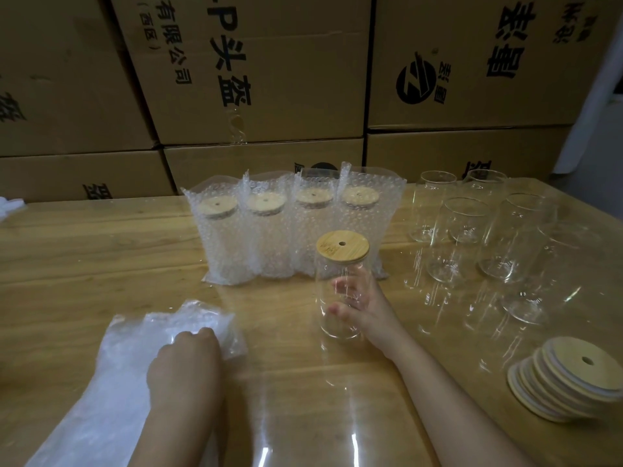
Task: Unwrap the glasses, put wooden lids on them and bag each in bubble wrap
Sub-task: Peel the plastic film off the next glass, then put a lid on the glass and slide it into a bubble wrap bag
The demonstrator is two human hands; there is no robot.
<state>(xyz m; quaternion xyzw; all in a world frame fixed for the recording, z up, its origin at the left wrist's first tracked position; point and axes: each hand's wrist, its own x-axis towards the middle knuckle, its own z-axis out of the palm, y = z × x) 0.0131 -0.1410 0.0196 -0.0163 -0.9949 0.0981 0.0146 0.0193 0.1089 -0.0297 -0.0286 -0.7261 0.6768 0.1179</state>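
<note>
A clear glass point(340, 318) with a round wooden lid point(342, 246) stands upright near the table's middle. My right hand point(364, 305) grips it from behind, fingers showing through the glass. My left hand point(187, 358) rests with curled fingers on a pile of bubble wrap bags point(124, 358) at the front left; whether it pinches a bag is hard to tell. Behind the glass stands a row of several lidded glasses in bubble wrap bags point(290, 227).
Several bare, lidless glasses point(472, 230) stand at the right of the wooden table point(67, 264). A fanned stack of wooden lids point(569, 382) lies at the front right edge. Stacked cardboard boxes point(256, 69) wall off the back of the table.
</note>
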